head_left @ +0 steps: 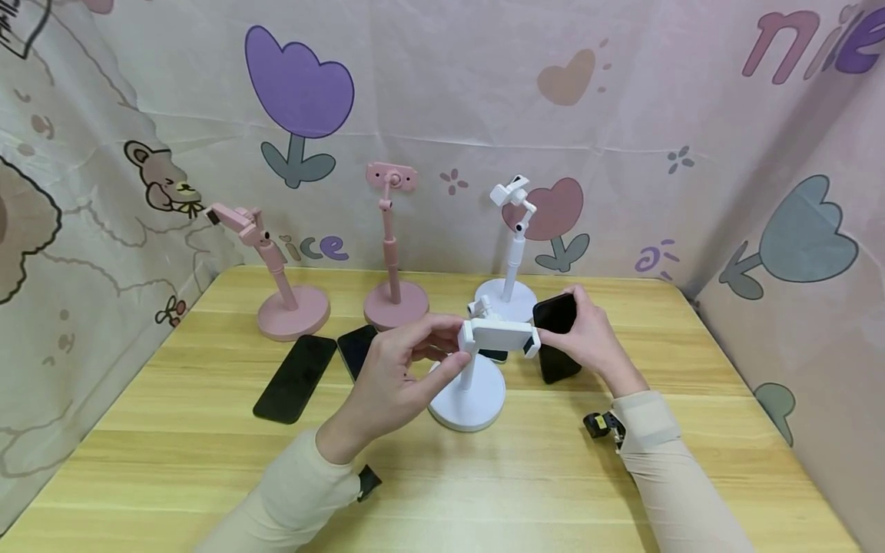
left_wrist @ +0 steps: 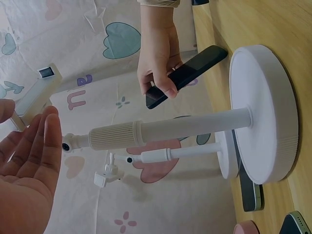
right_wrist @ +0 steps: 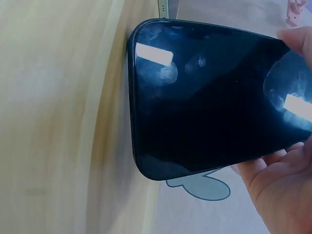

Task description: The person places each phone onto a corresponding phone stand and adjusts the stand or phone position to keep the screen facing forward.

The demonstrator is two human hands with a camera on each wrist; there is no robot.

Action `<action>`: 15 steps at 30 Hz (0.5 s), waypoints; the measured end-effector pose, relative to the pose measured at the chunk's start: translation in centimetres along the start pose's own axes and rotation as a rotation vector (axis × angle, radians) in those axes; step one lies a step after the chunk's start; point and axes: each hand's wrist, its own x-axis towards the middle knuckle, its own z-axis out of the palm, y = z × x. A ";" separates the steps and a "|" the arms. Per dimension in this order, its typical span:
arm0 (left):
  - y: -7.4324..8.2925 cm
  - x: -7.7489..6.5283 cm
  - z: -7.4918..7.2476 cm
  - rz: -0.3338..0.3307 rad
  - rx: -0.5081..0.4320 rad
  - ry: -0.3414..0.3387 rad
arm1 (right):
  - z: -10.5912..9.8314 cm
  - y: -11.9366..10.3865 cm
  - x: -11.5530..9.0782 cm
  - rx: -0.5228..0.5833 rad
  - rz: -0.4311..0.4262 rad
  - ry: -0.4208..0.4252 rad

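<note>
Grasping: right hand (head_left: 592,332) holds black phone (head_left: 557,365), right of centre; left hand (head_left: 397,376) pinches white clamp (head_left: 501,336), mid-frame. Probably best to steady clamp, level phone.

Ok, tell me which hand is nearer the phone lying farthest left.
Left. The left hand, at the front white holder, is just right of the farthest-left phone; the right hand is much farther right, gripping another phone.

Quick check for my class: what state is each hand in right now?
Left hand: closed, pinching one end of the nearer white phone-stand clamp.
Right hand: closed, holding a black smartphone.
</note>
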 end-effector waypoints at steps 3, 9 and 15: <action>0.0 0.0 0.0 0.000 0.002 -0.001 | 0.0 -0.1 0.0 0.012 -0.002 0.007; 0.0 0.0 0.0 0.000 0.009 0.001 | 0.0 -0.1 0.0 0.041 -0.005 0.021; 0.1 0.0 0.1 0.003 -0.001 0.004 | -0.6 -0.4 0.0 0.071 -0.001 0.034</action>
